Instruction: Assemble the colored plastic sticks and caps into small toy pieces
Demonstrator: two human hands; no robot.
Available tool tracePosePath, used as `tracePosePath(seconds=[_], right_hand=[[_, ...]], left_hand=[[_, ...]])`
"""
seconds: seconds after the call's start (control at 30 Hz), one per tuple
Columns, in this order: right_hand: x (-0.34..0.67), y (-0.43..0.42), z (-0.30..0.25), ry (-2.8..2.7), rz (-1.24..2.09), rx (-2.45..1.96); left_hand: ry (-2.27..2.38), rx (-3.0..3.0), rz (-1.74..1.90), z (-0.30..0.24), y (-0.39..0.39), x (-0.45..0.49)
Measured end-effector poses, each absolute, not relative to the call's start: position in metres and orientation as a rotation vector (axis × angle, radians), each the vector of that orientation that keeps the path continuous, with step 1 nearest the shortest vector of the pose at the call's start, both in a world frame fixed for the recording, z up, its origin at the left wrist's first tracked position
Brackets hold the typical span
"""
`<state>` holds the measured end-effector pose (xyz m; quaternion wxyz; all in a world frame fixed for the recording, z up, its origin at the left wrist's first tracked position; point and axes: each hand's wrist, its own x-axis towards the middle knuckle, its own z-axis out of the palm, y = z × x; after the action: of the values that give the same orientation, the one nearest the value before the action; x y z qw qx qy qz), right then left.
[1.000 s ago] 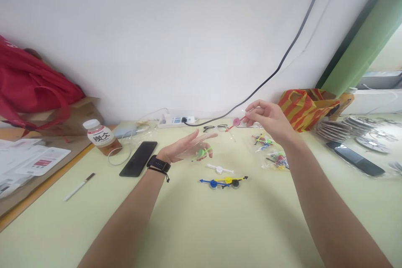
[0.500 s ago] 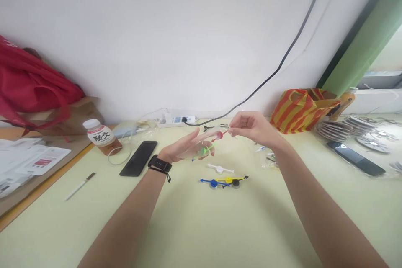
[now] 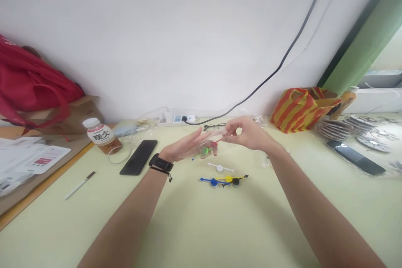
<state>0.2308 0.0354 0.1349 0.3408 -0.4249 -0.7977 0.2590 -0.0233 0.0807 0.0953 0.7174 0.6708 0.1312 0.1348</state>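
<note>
Two bare hands meet above the middle of a pale green tabletop [image 3: 201,226]. The left hand [image 3: 184,144] is spread, thumb raised away from the fingers, with a clear bag [image 3: 196,150] against them; whether any finger is inside it cannot be told. The right hand [image 3: 246,135] pinches thumb to fingertip at the bag's edge, apparently on the end of a red spinner [image 3: 215,145]. A green spinner [image 3: 205,151] shows through the plastic, and a small blue tip peeks out below. Green seems bagged and red partway in; four spinners remain outside, just below the hands: white [image 3: 219,168] alone, then blue [image 3: 214,182], yellow [image 3: 229,179] and black [image 3: 235,182] clustered together. Farther out, folded glasses [image 3: 214,126] lie beyond the hands, a phone [image 3: 138,158] and a bottle [image 3: 102,136] to the left, and stacked discs [image 3: 334,129] to the right.
</note>
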Motion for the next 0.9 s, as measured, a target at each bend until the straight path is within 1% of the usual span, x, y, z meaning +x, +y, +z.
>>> tracePosePath(seconds=[0.23,0.43,0.57,0.73,0.9], right_hand=[[0.228,0.036,0.135,-2.185,0.797,-1.155],[0.236,0.025,0.151,-2.033,0.819,-1.108],[0.245,0.024,0.155,-2.173,0.731,-1.034],[0.239,0.024,0.153,-2.112,0.592,-0.992],[0.241,0.035,0.143,-1.998,0.419,-1.068]], left_hand=[[0.315,1.465,0.284,0.091,0.079,-0.02],[0.349,1.458,0.326,0.092,0.082,-0.021],[0.386,1.407,0.31,0.096,0.081,-0.023],[0.423,1.361,0.241,0.098,0.077,-0.021],[0.584,1.303,0.447,0.093,0.083,-0.018]])
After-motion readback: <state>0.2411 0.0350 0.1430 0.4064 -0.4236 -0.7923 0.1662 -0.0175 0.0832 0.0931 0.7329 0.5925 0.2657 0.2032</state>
